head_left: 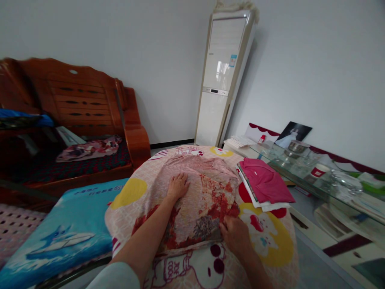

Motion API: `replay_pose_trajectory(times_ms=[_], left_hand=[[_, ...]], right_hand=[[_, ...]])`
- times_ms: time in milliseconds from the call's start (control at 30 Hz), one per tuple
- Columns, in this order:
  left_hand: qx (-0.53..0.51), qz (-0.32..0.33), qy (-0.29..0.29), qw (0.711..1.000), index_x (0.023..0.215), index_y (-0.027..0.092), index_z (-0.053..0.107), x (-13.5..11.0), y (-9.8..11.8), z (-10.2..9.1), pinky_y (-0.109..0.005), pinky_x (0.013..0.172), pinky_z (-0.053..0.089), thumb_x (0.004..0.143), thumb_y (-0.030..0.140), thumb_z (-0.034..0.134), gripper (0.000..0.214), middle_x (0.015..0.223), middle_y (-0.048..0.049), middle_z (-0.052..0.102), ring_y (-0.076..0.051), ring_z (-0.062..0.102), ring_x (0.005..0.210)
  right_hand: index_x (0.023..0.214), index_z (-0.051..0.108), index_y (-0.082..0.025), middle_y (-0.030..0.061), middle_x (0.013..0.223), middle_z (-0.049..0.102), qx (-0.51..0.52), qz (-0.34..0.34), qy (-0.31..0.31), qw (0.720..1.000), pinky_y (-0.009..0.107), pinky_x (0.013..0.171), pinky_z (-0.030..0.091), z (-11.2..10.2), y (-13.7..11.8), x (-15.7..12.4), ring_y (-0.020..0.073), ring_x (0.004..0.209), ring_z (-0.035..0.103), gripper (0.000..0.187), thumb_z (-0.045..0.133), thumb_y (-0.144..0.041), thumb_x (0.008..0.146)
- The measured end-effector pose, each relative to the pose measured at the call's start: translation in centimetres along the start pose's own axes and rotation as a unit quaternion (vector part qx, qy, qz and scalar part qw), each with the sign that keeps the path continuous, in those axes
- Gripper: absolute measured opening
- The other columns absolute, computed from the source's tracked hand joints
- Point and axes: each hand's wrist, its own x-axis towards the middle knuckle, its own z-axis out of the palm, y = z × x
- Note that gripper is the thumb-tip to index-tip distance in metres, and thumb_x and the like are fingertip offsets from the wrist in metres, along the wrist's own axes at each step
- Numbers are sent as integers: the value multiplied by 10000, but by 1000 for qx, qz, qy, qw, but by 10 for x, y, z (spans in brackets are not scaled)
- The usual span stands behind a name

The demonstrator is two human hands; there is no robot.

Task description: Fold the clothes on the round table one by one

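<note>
Lying wrinkled on the round table's printed cloth (126,222), the thin, rust-patterned pink garment (192,208) supports the flattened left hand (178,186). The curled right hand (235,235) pinches its near-right edge, beside a smooth, rectangular folded stack (266,180).

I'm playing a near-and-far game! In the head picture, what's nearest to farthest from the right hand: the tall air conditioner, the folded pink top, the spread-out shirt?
1. Spread-out shirt: touching the right hand.
2. Folded pink top: right of the shirt, atop a pile.
3. Tall air conditioner: standing at the back.
</note>
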Motion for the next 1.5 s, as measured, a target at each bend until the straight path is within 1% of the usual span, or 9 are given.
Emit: replay_pose_trajectory(times_ms=[100,300,600,733,900,1000,1133,1267,1500], left_hand=[[-2,-3,0,1000,1329,177,503,0,1,-1,-461,1113,256,920,337,437,445,1445,-129,455,-274,389,1341],[-5,-8,0,1000,1324,185,508,0,3,-3,-464,1110,263,916,339,447,441,1442,-127,459,-283,397,1336],[-86,-15,19,996,1201,171,594,2,4,-9,-428,1088,327,870,235,507,348,1345,-126,556,-260,485,1264],[-215,90,-6,972,940,172,685,-12,51,-39,-302,862,477,869,205,483,217,966,-66,704,-196,642,909],[-233,398,-149,875,885,196,676,-67,137,-59,-246,736,476,859,342,551,194,873,-29,685,-166,634,801],[-119,415,-149,890,914,140,661,-97,162,-40,-314,673,497,756,444,641,344,885,-101,661,-244,625,802],[-49,394,-130,909,851,133,657,-109,167,-7,-337,660,504,827,302,543,205,886,-114,645,-265,626,832],[-99,391,-142,904,827,148,654,-102,164,-7,-292,625,495,814,180,524,135,847,-88,671,-219,645,763],[-327,494,-241,768,983,174,690,-103,166,-31,-205,731,492,793,105,558,242,931,-36,726,-155,668,834]], right_hand=[[792,608,-183,59,770,668,2,8,1,1000,278,647,311,-5,-7,-2,190,740,608,194,551,-351,870],[783,621,-172,74,790,676,6,27,8,1000,274,658,325,-4,-9,1,179,739,609,139,488,-132,796],[872,673,-171,87,793,696,118,234,210,942,283,638,369,-39,74,16,211,721,606,283,442,-293,763],[864,690,-164,98,801,706,135,229,215,940,295,671,392,-36,86,19,227,742,620,312,444,-319,752],[851,686,-161,102,786,710,163,198,252,933,290,659,407,-35,81,24,224,728,623,331,438,-360,759],[844,684,-164,104,795,713,163,187,280,927,294,670,416,-41,82,26,224,723,626,329,436,-366,763],[837,692,-167,104,781,714,153,201,296,921,303,662,417,-49,88,24,231,698,623,339,438,-377,756],[832,702,-170,103,776,717,142,207,294,922,306,664,416,-54,95,19,235,700,625,341,447,-378,740],[824,717,-224,79,765,719,68,245,207,945,300,634,391,-73,104,7,234,722,620,283,463,-328,755]])
